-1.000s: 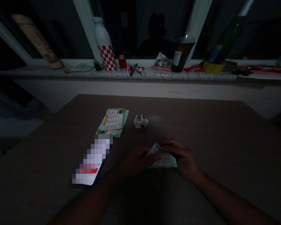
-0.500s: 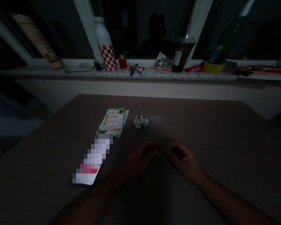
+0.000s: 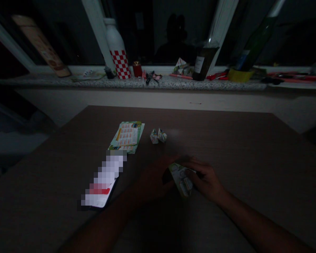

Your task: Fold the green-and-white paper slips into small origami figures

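Observation:
A folded piece of printed paper (image 3: 183, 179), green and white, is held low over the near middle of the table. My right hand (image 3: 206, 181) grips its right side, the thumb lying on the face turned to me and the fingers behind. At its left edge is my left hand (image 3: 156, 177), dark and somewhat blurred, curled around that side with the thumb against the edge; its fingertips are hard to see. Just beyond my hands stand two small folded paper shapes (image 3: 158, 136), side by side.
A stack of printed leaflets (image 3: 126, 137) lies left of the paper shapes, with a lit phone (image 3: 102, 186) nearer me. Along the windowsill (image 3: 89, 81) stand a checkered bottle (image 3: 120, 63), a red jar (image 3: 137, 69), a dark pouch (image 3: 204, 63) and a green bottle (image 3: 255, 47).
The folded paper, seen almost edge-on before, has turned so that its printed face shows toward me. My left hand has shifted slightly; the things on the table stay put.

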### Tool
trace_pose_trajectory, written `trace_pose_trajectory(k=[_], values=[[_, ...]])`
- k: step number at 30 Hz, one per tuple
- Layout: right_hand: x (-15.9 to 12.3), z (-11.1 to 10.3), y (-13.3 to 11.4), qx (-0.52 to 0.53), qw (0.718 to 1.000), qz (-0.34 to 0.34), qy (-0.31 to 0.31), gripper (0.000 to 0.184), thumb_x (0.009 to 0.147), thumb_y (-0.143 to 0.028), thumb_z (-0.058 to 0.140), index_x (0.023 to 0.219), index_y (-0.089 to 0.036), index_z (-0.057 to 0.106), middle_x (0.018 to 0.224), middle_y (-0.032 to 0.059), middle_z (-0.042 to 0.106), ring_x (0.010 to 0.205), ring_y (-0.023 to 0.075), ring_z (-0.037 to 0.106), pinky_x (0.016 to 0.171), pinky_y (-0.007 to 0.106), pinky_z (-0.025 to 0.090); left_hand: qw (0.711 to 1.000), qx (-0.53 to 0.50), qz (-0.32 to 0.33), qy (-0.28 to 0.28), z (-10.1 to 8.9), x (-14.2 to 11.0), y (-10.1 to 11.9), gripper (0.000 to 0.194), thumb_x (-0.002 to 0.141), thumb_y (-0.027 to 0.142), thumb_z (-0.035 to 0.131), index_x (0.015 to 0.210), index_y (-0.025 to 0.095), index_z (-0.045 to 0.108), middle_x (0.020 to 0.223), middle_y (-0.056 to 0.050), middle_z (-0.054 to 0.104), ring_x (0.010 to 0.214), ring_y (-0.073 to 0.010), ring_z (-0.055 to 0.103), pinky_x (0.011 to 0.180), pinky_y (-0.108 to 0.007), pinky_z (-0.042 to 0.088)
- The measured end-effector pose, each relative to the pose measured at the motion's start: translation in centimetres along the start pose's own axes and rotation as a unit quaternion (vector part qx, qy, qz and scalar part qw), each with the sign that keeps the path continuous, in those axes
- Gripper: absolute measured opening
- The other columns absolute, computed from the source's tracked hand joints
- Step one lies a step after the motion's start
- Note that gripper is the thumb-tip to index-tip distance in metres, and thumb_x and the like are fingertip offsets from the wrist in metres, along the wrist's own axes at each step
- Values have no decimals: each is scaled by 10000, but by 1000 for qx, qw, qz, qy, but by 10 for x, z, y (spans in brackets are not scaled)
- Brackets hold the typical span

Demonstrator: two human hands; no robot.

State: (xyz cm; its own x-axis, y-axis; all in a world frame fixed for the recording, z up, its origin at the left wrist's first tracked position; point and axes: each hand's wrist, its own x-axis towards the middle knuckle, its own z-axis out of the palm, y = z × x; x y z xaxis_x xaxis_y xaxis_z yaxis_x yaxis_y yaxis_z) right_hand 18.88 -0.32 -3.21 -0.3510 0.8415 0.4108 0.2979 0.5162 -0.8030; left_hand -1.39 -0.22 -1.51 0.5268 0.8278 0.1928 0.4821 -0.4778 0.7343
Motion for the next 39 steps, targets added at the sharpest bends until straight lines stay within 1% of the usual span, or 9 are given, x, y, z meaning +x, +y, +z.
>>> trace_pose_trajectory(k=[4, 10, 14, 20, 26, 29, 31, 36, 39], values=[[2, 2, 1, -21, 1000, 7, -11, 197, 866, -193, 528, 939, -205, 711, 701, 40, 584, 703, 182, 567, 617, 298, 455, 995, 82, 43, -41, -2, 1, -4, 397, 802, 242, 610, 1193, 218, 544, 1126, -75, 606, 1020, -228, 565, 889, -367, 444], [4, 4, 5, -47, 998, 29, -7, 130, 835, -186, 588, 922, -198, 684, 811, 61, 636, 814, 206, 592, 713, 333, 479, 986, 136, 81, -52, -5, 0, -4, 409, 779, 284, 648, 1172, 210, 567, 1128, -81, 592, 1013, -235, 550, 876, -359, 423], [4, 5, 5, -68, 997, 32, -8, 146, 834, -182, 599, 959, -207, 671, 861, 68, 650, 858, 218, 596, 760, 361, 483, 982, 160, 79, -68, -6, 0, -2, 409, 767, 270, 661, 1164, 227, 571, 1117, -66, 590, 1011, -232, 543, 882, -360, 412], [2, 1, 9, -66, 997, 27, 27, 174, 865, -213, 569, 1022, -203, 643, 1006, 95, 639, 964, 224, 599, 837, 371, 493, 971, 215, 48, -89, -9, 3, -3, 317, 757, 261, 657, 1058, 177, 604, 1020, -72, 605, 921, -227, 562, 811, -341, 432], [-5, -16, 4, -103, 991, -38, -72, 230, 782, -261, 695, 999, -195, 655, 963, 87, 648, 913, 219, 598, 781, 352, 503, 965, 244, 26, -90, -12, 4, -3, 314, 767, 294, 654, 1055, 179, 603, 1025, -66, 592, 941, -230, 546, 818, -345, 432], [-8, -21, -1, -134, 981, -44, -131, 279, 746, -277, 734, 997, -187, 651, 960, 81, 648, 919, 223, 582, 772, 346, 498, 966, 240, 23, -95, -12, 3, -1, 309, 763, 318, 659, 1037, 187, 605, 1031, -65, 578, 939, -227, 542, 817, -341, 429], [-8, -22, -3, -156, 973, -43, -165, 240, 763, -253, 717, 986, -190, 655, 945, 70, 653, 916, 219, 577, 788, 345, 490, 967, 235, 21, -97, -12, 3, 0, 307, 765, 339, 658, 1030, 194, 607, 1028, -63, 573, 941, -227, 539, 815, -336, 427], [-8, -21, -4, -176, 964, -52, -193, 187, 826, -162, 630, 1011, -188, 649, 918, 59, 659, 897, 201, 583, 848, 350, 467, 966, 228, 32, -115, -12, 3, 0, 280, 791, 333, 635, 1028, 188, 611, 1012, -58, 575, 931, -218, 538, 799, -322, 421], [-7, -21, -5, -183, 960, -57, -202, 192, 833, -146, 612, 1017, -189, 642, 922, 58, 663, 898, 201, 587, 837, 345, 467, 966, 224, 43, -121, -12, 3, -1, 280, 802, 317, 625, 1048, 183, 609, 1016, -57, 575, 946, -214, 533, 811, -312, 415]])
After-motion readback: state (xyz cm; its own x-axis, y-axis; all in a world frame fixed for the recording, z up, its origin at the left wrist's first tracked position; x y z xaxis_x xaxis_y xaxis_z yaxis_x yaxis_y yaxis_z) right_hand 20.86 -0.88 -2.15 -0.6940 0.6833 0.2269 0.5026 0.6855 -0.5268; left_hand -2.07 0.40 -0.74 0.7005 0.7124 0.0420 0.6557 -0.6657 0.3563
